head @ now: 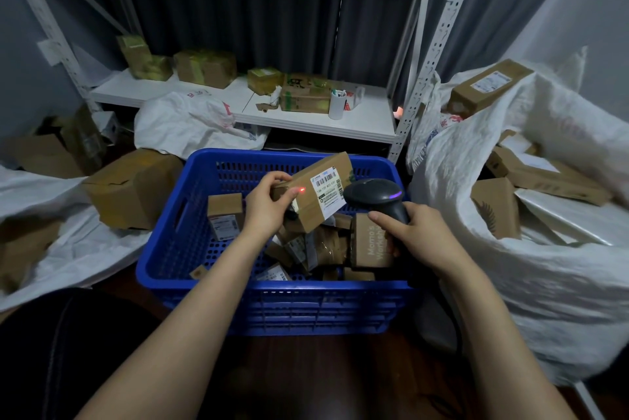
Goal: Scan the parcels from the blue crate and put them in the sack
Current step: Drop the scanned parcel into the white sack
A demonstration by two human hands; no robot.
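Gripping a parcel [311, 195] in our left hand [267, 205] above the crate [177, 249]; right hand [413, 235] beside it clasps the scanner [376, 196].

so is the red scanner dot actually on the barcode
No, the red dot sits on bare cardboard of the parcel, left of the barcode on its label.

left hand [263, 207] holding parcel [315, 193], scanner [377, 198] alongside

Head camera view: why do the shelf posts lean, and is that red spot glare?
Head view: the wide-angle lens tilts the shelf posts near the edges; the room is dim; the sack is blurred at its right edge; the red spot on the held parcel faces the scanner, so it is probably its aiming light, not glare.
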